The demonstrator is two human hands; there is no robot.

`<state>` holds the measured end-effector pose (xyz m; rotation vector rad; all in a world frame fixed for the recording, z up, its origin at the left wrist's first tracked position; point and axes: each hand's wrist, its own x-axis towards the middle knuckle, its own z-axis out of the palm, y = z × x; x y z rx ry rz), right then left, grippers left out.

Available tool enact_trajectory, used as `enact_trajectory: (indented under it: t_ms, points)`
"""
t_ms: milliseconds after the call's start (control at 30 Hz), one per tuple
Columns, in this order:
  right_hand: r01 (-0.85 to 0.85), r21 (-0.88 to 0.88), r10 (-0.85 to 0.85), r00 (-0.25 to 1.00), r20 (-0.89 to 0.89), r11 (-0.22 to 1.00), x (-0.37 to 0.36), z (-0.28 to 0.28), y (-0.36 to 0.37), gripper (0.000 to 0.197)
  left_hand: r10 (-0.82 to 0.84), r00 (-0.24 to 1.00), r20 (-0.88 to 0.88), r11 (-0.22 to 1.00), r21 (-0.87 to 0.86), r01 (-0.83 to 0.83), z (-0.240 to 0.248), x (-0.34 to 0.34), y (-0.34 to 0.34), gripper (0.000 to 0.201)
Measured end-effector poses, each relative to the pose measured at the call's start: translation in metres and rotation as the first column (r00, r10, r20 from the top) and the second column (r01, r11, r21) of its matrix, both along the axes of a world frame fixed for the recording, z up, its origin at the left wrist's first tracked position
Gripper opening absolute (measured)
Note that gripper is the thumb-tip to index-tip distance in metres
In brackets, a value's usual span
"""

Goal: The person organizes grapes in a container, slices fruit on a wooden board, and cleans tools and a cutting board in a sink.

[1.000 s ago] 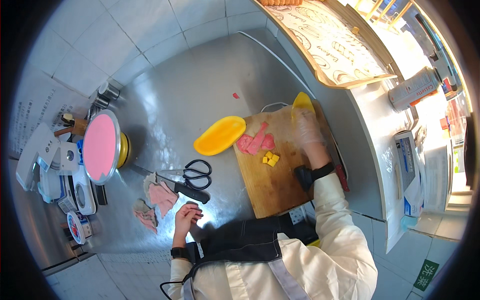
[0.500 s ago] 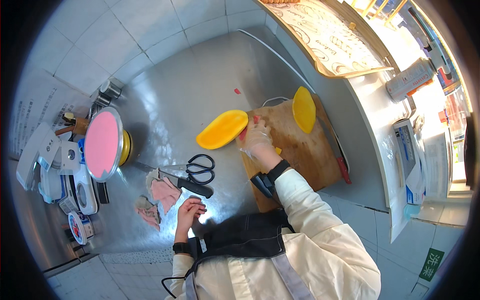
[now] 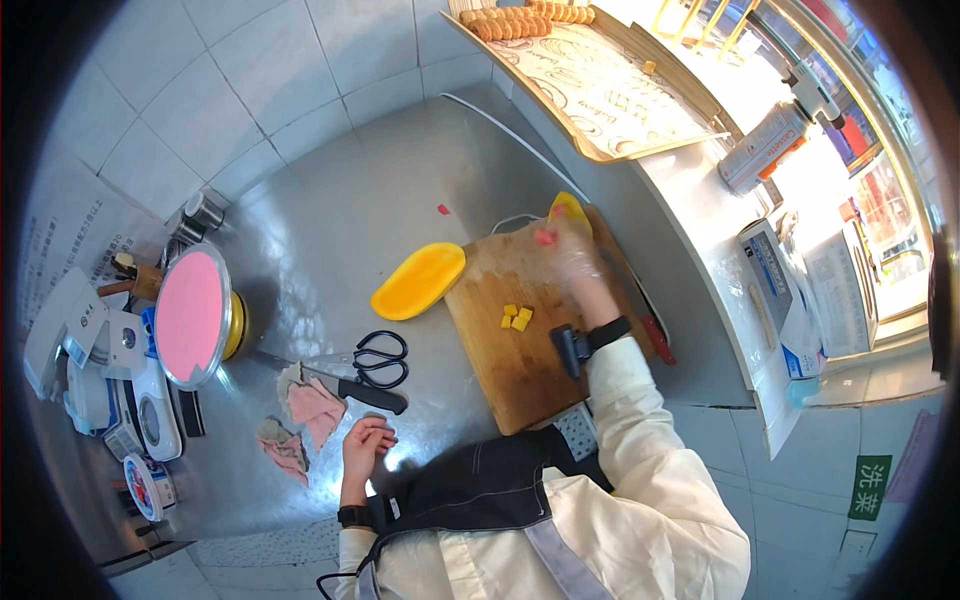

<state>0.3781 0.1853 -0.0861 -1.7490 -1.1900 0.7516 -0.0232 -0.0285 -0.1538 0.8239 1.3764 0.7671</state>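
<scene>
My right hand (image 3: 575, 258), in a clear plastic glove, is over the far right of the wooden cutting board (image 3: 500, 375), against a yellow mango piece (image 3: 570, 212). Motion smears its fingers; reddish-pink patches show at the tips, and I cannot make out what they are. Several small mango cubes (image 3: 515, 318) lie on the board. A large mango half (image 3: 420, 281), cut face up, sits at the board's left edge. Bare and loosely bent, my left hand (image 3: 370, 438) holds nothing near the table's front edge, just below the black-handled knife (image 3: 375, 397).
Black-handled scissors (image 3: 382, 360) and pink-grey cloths (image 3: 316, 408) lie left of the board. Further left stands a pink-topped turntable (image 3: 193, 315). A red-handled knife (image 3: 658, 340) lies along the board's right side. Above, a paper-lined tray (image 3: 610, 90) rests on the shelf, near a gas torch (image 3: 765, 148).
My right hand has swung from the board's left side to the mango piece at its far right, uncovering the cubes. The whole view has shifted slightly; my left hand stays near the knife.
</scene>
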Motion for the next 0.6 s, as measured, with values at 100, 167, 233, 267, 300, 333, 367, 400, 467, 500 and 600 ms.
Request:
enact_trajectory:
  t_ms: [100, 167, 233, 267, 300, 333, 367, 400, 467, 500, 600]
  points:
    - [-0.049, 0.022, 0.037, 0.925, 0.379, 0.999, 0.029, 0.017, 0.003, 0.012, -0.036, 0.999, 0.019, 0.999, -0.009, 0.036, 0.001, -0.005, 0.004, 0.015]
    - [-0.208, -0.046, 0.166, 0.609, 0.775, 0.977, 0.040, 0.020, 0.003, 0.013, -0.045, 0.999, 0.031, 0.999, -0.017, 0.046, 0.008, -0.008, 0.005, 0.015]
    - [-0.252, -0.248, 0.333, 0.394, 0.857, 0.935, 0.035, 0.034, 0.000, 0.015, -0.082, 0.994, 0.070, 0.994, -0.061, 0.086, 0.017, -0.008, 0.008, 0.016]
    - [-0.273, -0.243, 0.338, 0.390, 0.857, 0.931, 0.027, 0.033, 0.007, 0.015, -0.061, 0.996, 0.066, 0.996, -0.057, 0.064, 0.015, -0.009, 0.007, 0.016]
    - [-0.221, -0.095, 0.184, 0.428, 0.885, 0.971, 0.020, 0.032, 0.011, 0.017, -0.060, 0.995, 0.079, 0.996, -0.061, 0.065, 0.012, -0.010, 0.007, 0.016]
    - [-0.164, 0.055, 0.027, 0.460, 0.888, 0.985, 0.011, 0.032, 0.016, 0.019, -0.059, 0.994, 0.090, 0.996, -0.064, 0.065, 0.009, -0.010, 0.007, 0.015]
    - [-0.174, 0.059, 0.028, 0.463, 0.886, 0.983, 0.001, 0.032, 0.029, 0.019, -0.049, 0.995, 0.086, 0.997, -0.061, 0.055, 0.006, -0.011, 0.005, 0.015]
    - [-0.224, -0.092, 0.196, 0.502, 0.842, 0.970, -0.011, 0.035, 0.047, 0.022, -0.049, 0.995, 0.091, 0.996, -0.073, 0.055, 0.003, -0.011, 0.006, 0.015]
    - [-0.413, -0.183, 0.411, 0.574, 0.708, 0.892, -0.043, 0.039, 0.064, 0.027, -0.049, 0.994, 0.099, 0.994, -0.087, 0.058, 0.005, -0.010, 0.007, 0.015]
    - [-0.531, -0.116, 0.470, 0.602, 0.645, 0.839, -0.061, 0.040, 0.069, 0.030, -0.054, 0.991, 0.126, 0.994, -0.093, 0.065, 0.006, -0.011, 0.008, 0.015]
    - [-0.528, -0.584, 0.761, 0.209, 0.614, 0.617, -0.115, 0.014, 0.126, 0.028, -0.047, 0.985, 0.165, 0.997, -0.060, 0.058, -0.013, -0.014, 0.007, 0.015]
